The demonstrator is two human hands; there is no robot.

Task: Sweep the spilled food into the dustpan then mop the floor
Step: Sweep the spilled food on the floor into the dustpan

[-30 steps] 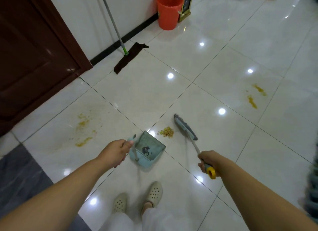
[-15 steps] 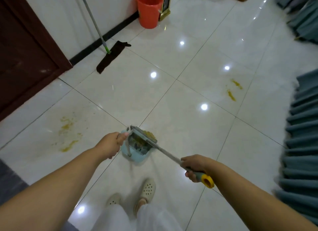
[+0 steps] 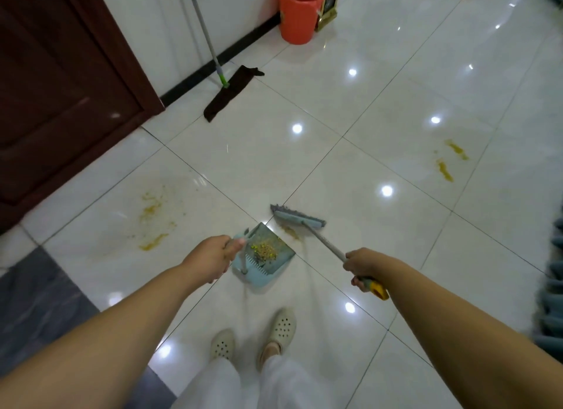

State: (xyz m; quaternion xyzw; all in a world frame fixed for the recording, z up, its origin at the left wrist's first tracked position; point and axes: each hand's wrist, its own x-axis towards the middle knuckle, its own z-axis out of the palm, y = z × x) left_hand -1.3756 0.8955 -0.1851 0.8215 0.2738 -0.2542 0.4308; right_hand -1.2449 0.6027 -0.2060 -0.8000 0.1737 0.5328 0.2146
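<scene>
The left hand (image 3: 210,258) curls its grip round the upright handle of a pale blue plastic dustpan (image 3: 264,261), which sits on the glossy cream tiled floor (image 3: 380,110) just ahead of the person's feet in cream perforated clogs (image 3: 283,328). A small heap of yellow spilled food crumbs (image 3: 265,251) lies inside the pan, near its toothed back wall. The right hand (image 3: 362,264) is clamped on the grey metal handle of a blue-headed broom (image 3: 300,218), just above its yellow end cap; the broom head rests on the floor just beyond the dustpan's open lip, apart from it. A thin yellow smear (image 3: 291,232) shows on the tile between the broom head and the pan. More yellow stains (image 3: 152,213) mark the tile to the left, and two streaks (image 3: 447,165) lie well off to the right. A flat mop with a dark brown cloth pad (image 3: 231,88) leans against the white wall beside a dark red wooden door (image 3: 61,88), with an orange plastic bucket (image 3: 298,12) farther along the wall.
</scene>
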